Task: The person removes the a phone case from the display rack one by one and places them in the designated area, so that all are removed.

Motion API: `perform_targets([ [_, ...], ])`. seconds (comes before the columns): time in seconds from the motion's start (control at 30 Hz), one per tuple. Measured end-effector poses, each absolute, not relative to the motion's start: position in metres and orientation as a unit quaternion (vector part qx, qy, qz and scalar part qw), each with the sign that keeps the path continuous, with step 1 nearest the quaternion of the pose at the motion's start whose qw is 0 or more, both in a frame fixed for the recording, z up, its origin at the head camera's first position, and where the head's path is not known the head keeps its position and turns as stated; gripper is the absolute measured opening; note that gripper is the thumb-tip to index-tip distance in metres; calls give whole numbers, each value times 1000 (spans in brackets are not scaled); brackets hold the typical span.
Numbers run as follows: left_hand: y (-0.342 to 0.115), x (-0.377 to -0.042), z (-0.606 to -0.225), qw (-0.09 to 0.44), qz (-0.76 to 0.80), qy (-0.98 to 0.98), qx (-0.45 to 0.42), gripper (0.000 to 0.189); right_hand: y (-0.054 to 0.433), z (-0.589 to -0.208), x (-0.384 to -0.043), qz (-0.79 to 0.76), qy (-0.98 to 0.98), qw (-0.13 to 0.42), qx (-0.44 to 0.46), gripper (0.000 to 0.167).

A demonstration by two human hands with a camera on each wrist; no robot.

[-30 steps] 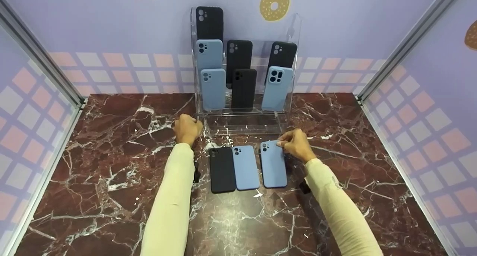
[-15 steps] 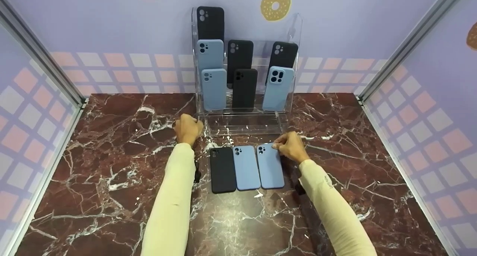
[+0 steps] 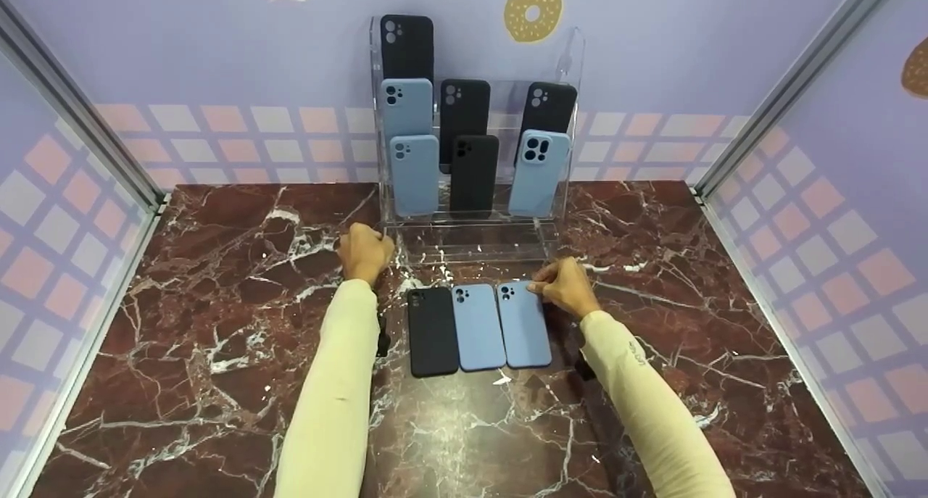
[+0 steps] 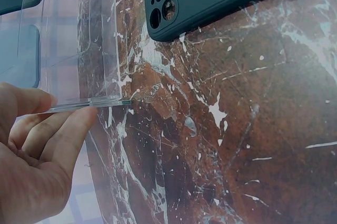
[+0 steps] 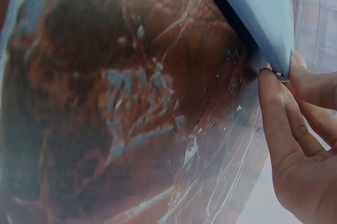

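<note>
Between thumb and fingers, my left hand [image 3: 365, 253] pinches the lower left edge of a clear acrylic display stand [image 4: 87, 101]. My right hand [image 3: 569, 288] pinches the top right corner of a light blue phone case [image 3: 525, 331], thumb on one face and fingers at the other in the right wrist view [image 5: 258, 13]. This case is the rightmost of three in a row before the stand. Left of it lies another blue phone case [image 3: 480, 331], close alongside. A black phone case [image 3: 433, 335] forms the left end of the row, with its camera cutouts at the far end.
Several black and blue phone cases stand in tiers on the display stand, among them a blue case with a large camera frame [image 3: 540, 175]. The red marbled tabletop [image 3: 217, 411] runs back to a patterned lilac wall [image 3: 290, 56]. Side panels rise left and right.
The right hand has slid the rightmost blue case left, closing the gap to the middle blue case; most of this shift came in the first half second. The left hand stays at the stand.
</note>
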State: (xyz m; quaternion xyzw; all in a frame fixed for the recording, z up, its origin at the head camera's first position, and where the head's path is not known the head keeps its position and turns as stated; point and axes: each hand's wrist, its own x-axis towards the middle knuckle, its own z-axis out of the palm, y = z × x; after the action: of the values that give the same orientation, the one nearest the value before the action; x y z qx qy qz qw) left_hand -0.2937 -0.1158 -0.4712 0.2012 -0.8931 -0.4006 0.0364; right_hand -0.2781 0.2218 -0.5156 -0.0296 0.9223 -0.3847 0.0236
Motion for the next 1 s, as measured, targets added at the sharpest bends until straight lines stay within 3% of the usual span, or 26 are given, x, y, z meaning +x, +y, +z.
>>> perform_targets([
  [0.23, -117, -294, -472, 50, -386, -903, 183, 26, 225, -501, -280, -355, 934, -1, -47, 16],
  [0.6, -115, -293, -473, 40, -398, -895, 199, 26, 231, -439, -289, -346, 935, -53, -60, 22],
  [0.87, -117, -293, -472, 43, -395, -896, 198, 24, 226, -401, -308, -331, 934, -118, -68, 36],
  [1.0, -117, -293, -472, 48, -397, -896, 191, 22, 220, -390, -318, -330, 931, -141, -70, 53],
])
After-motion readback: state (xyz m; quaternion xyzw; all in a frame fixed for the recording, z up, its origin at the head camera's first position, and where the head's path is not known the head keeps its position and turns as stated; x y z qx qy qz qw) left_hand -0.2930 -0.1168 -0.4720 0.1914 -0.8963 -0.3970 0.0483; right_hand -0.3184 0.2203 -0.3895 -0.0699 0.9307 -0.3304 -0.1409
